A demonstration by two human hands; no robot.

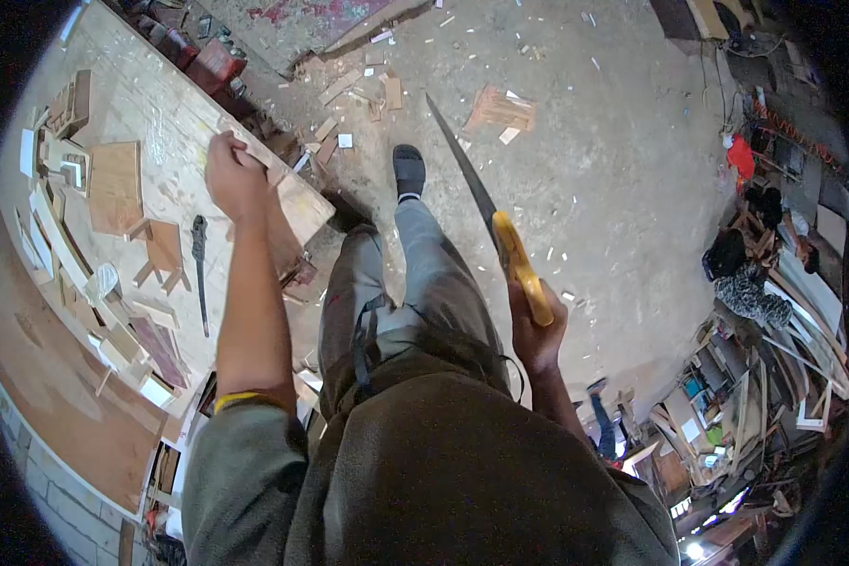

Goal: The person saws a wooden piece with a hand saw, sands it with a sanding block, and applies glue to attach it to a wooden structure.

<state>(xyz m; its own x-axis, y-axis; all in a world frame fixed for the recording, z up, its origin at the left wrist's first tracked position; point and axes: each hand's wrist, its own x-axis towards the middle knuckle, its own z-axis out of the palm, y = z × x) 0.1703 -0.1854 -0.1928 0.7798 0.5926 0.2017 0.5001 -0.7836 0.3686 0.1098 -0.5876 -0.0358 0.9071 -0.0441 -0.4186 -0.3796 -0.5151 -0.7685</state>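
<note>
In my right hand is a handsaw, its yellow handle gripped and its dark, narrow blade pointing up and away over the floor. My left hand is closed at the edge of the pale wooden workbench. Brownish wood shows beside its fingers, but whether they grip it is hidden. On the bench to the left lie a flat wooden board, a small wooden piece with legs and a long dark tool.
Wood offcuts and a splintered brown sheet litter the concrete floor. Frames and scraps crowd the bench's far left. On the right are piled timber strips, a red cloth and a patterned bundle.
</note>
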